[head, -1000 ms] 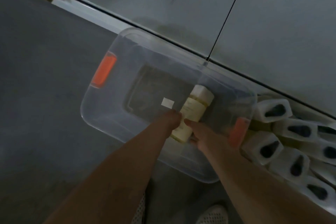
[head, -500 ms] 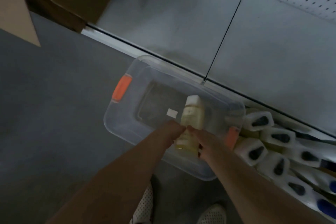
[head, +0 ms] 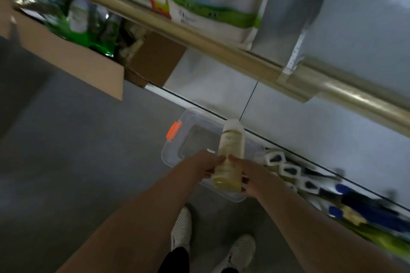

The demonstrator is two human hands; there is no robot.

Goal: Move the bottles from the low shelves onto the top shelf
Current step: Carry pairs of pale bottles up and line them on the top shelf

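Head view shows you gripping the pale yellow bottle (head: 229,157) with both hands, left hand (head: 203,163) and right hand (head: 253,176) curled round its lower half, above the clear bin (head: 177,153) on the floor. Your risk: raising it blind, you could knock the cap against the shelf rail (head: 199,35) overhead and lose it.

A pale yellow bottle (head: 229,157) with white cap, tilted, held above the floor.
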